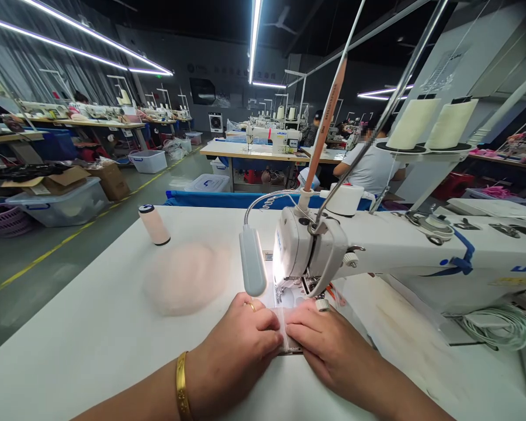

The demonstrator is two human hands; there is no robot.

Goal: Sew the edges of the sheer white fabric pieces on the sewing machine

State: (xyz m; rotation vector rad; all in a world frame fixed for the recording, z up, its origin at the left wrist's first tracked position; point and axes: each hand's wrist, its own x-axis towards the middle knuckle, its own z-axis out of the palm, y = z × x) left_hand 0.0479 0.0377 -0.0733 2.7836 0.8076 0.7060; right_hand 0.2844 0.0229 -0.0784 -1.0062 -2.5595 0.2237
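Note:
My left hand (241, 342), with a gold ring and bracelet, has its fingers curled on a thin pale strip of fabric (284, 327). From the other side, my right hand (328, 339) bends its fingers onto the same strip, so the two hands nearly meet. Just beyond the fingertips is the needle area of a white sewing machine (309, 240), brightly lit. A grey lamp (253, 261) on a bent metal neck hangs left of the machine head. The fabric's underside and the thumbs are partly hidden.
On the white table (92, 327) lies a sheer pale pink bundle (188, 278) beside a peach thread spool (154, 225). Orange-handled scissors (335, 294) are partly hidden behind my right hand. Coiled pale cord (502, 327) sits at right. A person in white (368, 166) sits beyond.

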